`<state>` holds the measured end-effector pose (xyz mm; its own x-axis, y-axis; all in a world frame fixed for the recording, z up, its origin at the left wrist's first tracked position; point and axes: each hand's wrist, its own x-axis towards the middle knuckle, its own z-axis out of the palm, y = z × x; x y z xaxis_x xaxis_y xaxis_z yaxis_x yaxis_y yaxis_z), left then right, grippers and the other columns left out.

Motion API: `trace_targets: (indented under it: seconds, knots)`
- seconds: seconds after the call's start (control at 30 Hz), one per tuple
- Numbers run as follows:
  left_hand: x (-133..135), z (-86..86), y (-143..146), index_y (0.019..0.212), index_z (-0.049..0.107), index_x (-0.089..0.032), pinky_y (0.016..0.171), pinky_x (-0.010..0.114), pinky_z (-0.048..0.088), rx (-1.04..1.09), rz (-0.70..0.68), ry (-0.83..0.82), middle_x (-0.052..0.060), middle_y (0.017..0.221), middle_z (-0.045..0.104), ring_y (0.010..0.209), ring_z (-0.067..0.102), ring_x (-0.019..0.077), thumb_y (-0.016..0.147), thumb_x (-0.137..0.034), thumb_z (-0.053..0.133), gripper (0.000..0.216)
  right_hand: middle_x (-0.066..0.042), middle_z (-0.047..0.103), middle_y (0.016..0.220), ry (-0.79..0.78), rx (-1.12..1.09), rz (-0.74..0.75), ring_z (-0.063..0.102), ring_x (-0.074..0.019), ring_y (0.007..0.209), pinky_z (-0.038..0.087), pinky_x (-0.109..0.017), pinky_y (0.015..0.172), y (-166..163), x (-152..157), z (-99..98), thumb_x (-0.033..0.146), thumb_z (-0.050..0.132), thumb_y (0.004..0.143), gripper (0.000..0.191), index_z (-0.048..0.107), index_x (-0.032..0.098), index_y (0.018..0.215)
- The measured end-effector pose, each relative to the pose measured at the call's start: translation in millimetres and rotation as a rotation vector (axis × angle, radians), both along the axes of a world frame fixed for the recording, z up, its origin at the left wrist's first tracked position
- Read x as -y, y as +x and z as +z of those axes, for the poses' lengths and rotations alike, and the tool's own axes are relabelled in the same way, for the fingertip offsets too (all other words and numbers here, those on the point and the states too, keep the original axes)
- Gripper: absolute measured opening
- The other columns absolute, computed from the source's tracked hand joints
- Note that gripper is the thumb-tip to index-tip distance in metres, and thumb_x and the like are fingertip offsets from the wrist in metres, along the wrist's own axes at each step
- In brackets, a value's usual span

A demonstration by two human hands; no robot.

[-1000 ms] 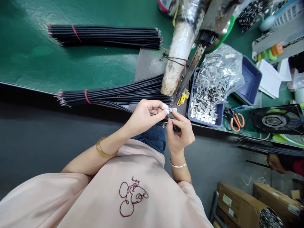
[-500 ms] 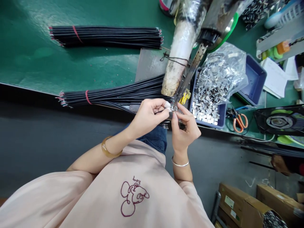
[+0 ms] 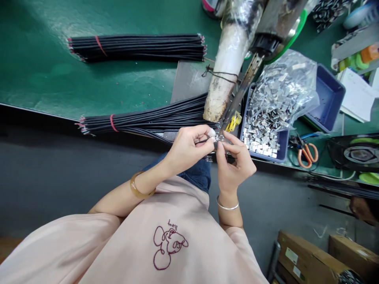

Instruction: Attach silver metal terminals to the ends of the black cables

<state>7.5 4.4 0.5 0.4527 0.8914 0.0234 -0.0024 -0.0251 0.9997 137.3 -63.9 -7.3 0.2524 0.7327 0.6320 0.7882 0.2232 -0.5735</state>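
Honestly I'd brace that black cable (image 3: 202,141) close to its tip — left hand (image 3: 189,146) has it pinched tight, bundle (image 3: 160,117) at ten o'clock from there, right hand (image 3: 235,165) at three, fingers nearly together, holding what I can't tell — and go gently.

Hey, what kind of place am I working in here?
Probably a cable-assembly workshop: bundled black cables lie on a green bench, with a blue tray of small metal parts and orange-handled pliers nearby.
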Motion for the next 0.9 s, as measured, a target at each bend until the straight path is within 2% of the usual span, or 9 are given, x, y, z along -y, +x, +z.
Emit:
trace_targets:
  seconds: [0.17,0.27,0.4,0.5,0.6,0.67,0.73,0.8,0.9]
  knots:
    - [-1.1,0.6,0.5,0.073,0.059,-0.014,0.05,0.021,0.023,0.021,0.021,0.074,-0.007,0.057,0.034,0.054,0.027,0.0058,0.085,-0.019,0.06,0.013,-0.003,0.078,0.109,0.037,0.047,-0.014,0.077,-0.0193,0.098,0.065,-0.032,0.082,-1.5,-3.5,5.8,0.015,0.069,0.091,0.008,0.069,0.022,0.094]
    - [-2.4,2.5,-0.8,0.07,0.058,-0.014,0.051,0.021,0.024,0.032,-0.011,0.03,-0.006,0.058,0.036,0.054,0.029,0.0059,0.083,-0.018,0.06,0.014,-0.003,0.078,0.109,0.064,0.062,-0.006,0.077,-0.0185,0.096,0.064,-0.032,0.082,-1.6,-2.5,5.1,0.013,0.071,0.089,0.01,0.067,0.022,0.092]
    - [-2.6,4.8,-1.9,0.067,0.058,-0.013,0.051,0.021,0.024,0.02,-0.052,-0.043,-0.006,0.058,0.036,0.055,0.03,0.0059,0.079,-0.015,0.06,0.011,-0.004,0.078,0.11,0.035,0.047,0.013,0.078,-0.0171,0.091,0.064,-0.027,0.074,0.1,2.8,2.9,0.011,0.07,0.088,0.013,0.064,0.021,0.093]
    - [-2.1,5.9,-1.6,0.067,0.058,-0.013,0.051,0.021,0.022,0.001,-0.049,-0.054,-0.006,0.057,0.033,0.055,0.028,0.0056,0.078,-0.014,0.059,0.01,-0.001,0.078,0.097,0.061,-0.129,-0.015,0.076,-0.0137,0.069,0.059,-0.023,0.056,2.2,7.0,7.2,0.013,0.067,0.091,0.01,0.065,0.022,0.097]
    - [-1.1,6.4,-1.3,0.069,0.059,-0.013,0.052,0.022,0.022,-0.004,-0.047,-0.065,-0.006,0.057,0.033,0.055,0.028,0.0056,0.077,-0.014,0.059,0.008,0.008,0.062,0.063,0.294,-0.323,-0.074,0.054,-0.0062,0.037,0.039,-0.018,0.035,4.4,10.1,14.5,0.023,0.066,0.093,0.004,0.066,0.021,0.097]
    - [-0.6,6.8,-1.6,0.07,0.06,-0.013,0.052,0.022,0.022,-0.004,-0.046,-0.066,-0.006,0.057,0.034,0.054,0.028,0.0057,0.077,-0.015,0.058,0.008,0.009,0.058,0.06,0.362,-0.363,-0.104,0.048,-0.0055,0.034,0.034,-0.018,0.032,5.5,11.8,17.2,0.025,0.064,0.094,0.008,0.065,0.022,0.102]
    - [-0.3,7.3,-2.2,0.071,0.061,-0.013,0.052,0.022,0.022,-0.007,-0.039,-0.064,-0.006,0.057,0.035,0.054,0.029,0.006,0.078,-0.016,0.058,0.009,0.005,0.069,0.072,0.269,-0.313,-0.122,0.063,-0.0094,0.045,0.045,-0.02,0.038,5.5,13.6,16.5,0.02,0.063,0.095,0.013,0.063,0.023,0.108]
    - [0.0,7.8,-2.9,0.072,0.062,-0.013,0.052,0.023,0.023,-0.009,-0.033,-0.06,-0.005,0.056,0.037,0.054,0.03,0.0064,0.079,-0.018,0.059,0.01,0.0,0.078,0.09,0.118,-0.184,-0.107,0.076,-0.0149,0.068,0.06,-0.024,0.056,4.8,14.7,12.9,0.014,0.064,0.094,0.016,0.064,0.023,0.107]
    - [0.5,7.1,-3.6,0.07,0.063,-0.013,0.053,0.023,0.027,-0.009,-0.036,-0.051,-0.004,0.056,0.043,0.054,0.034,0.0071,0.08,-0.019,0.06,0.012,-0.004,0.079,0.108,0.017,0.032,-0.021,0.079,-0.0178,0.091,0.065,-0.027,0.075,3.4,13.1,4.8,0.012,0.069,0.091,0.014,0.066,0.022,0.1]
